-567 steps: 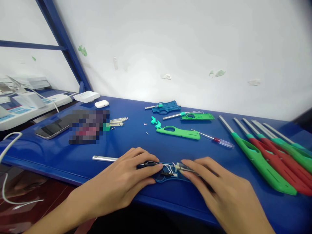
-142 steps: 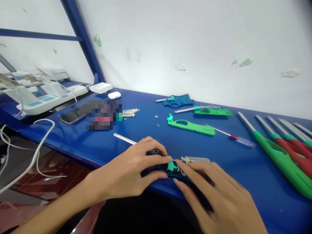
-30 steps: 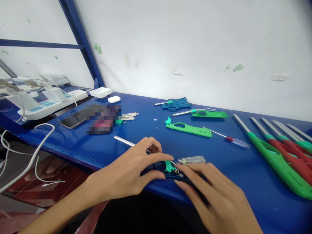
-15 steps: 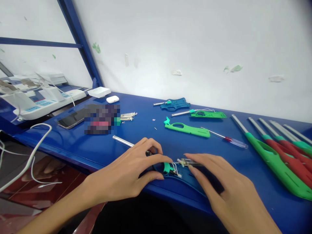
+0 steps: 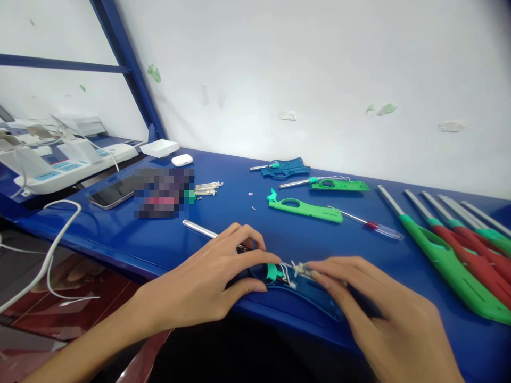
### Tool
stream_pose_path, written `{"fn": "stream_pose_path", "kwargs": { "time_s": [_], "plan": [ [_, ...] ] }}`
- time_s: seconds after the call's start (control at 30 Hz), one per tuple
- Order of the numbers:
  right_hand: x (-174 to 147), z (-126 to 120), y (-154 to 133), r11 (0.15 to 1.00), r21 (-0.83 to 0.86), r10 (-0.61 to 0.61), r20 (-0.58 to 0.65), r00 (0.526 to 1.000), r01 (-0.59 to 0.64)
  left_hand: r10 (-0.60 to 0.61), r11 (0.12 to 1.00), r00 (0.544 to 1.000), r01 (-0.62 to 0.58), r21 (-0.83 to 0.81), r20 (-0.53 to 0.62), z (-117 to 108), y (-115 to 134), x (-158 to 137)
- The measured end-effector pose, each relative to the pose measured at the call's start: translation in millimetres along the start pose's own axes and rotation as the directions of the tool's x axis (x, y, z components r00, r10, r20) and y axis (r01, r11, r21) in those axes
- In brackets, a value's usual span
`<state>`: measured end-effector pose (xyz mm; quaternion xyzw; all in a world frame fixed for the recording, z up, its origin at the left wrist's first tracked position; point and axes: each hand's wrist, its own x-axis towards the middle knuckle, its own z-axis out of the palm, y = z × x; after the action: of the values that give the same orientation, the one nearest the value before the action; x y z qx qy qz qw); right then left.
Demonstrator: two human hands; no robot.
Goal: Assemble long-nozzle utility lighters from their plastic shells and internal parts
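Near the table's front edge lies an opened dark blue lighter shell [image 5: 315, 298], its metal tube [image 5: 199, 229] pointing left. My left hand [image 5: 207, 271] is closed around the shell's front part, fingers over the handle opening. A turquoise trigger [image 5: 273, 272] and thin white wires [image 5: 286, 274] show beside its fingertips. Over the shell's rear half, my right hand [image 5: 383, 298] pinches a small translucent lighter fuel tank [image 5: 300, 269] by its body, valve end facing left. Fingers hide most of the tank.
Behind lie a green shell half [image 5: 311, 210], a screwdriver [image 5: 375, 227], a blue shell [image 5: 287, 167] and another green shell [image 5: 339, 185]. Several whole lighters [image 5: 451, 255] are at right. Loose tanks [image 5: 207, 189], a phone [image 5: 115, 189], a white case [image 5: 182, 160] and a power strip [image 5: 80, 170] are left.
My right hand has tipped the fuel tank and shifted slightly right and down, uncovering more of the shell's rear end. My left hand keeps its hold. The view has shifted slightly.
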<state>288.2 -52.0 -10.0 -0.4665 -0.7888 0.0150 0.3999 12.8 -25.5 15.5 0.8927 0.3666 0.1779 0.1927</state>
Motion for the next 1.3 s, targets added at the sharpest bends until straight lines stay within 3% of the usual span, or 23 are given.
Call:
{"fn": "stream_pose_path", "kwargs": {
  "time_s": [0.63, 1.1, 1.3],
  "plan": [
    [-3.2, 1.7, -1.1, 0.997, -0.076, 0.026, 0.024, 0.999, -0.024, 0.021, 1.000, 0.999, -0.021, 0.007, -0.029, 0.6, -0.3, 0.2],
    [-11.8, -0.3, -4.3, 0.995, -0.062, -0.077, 0.034, 0.996, 0.079, 0.010, 1.000, 1.000, -0.010, -0.022, -0.004, 0.5, 0.1, -0.3],
    [-10.8, -2.9, -2.2, 0.999, 0.007, -0.040, 0.043, 0.998, 0.040, 0.019, 1.000, 1.000, -0.019, -0.004, -0.008, 0.9, 0.1, 0.0]
  ]
}}
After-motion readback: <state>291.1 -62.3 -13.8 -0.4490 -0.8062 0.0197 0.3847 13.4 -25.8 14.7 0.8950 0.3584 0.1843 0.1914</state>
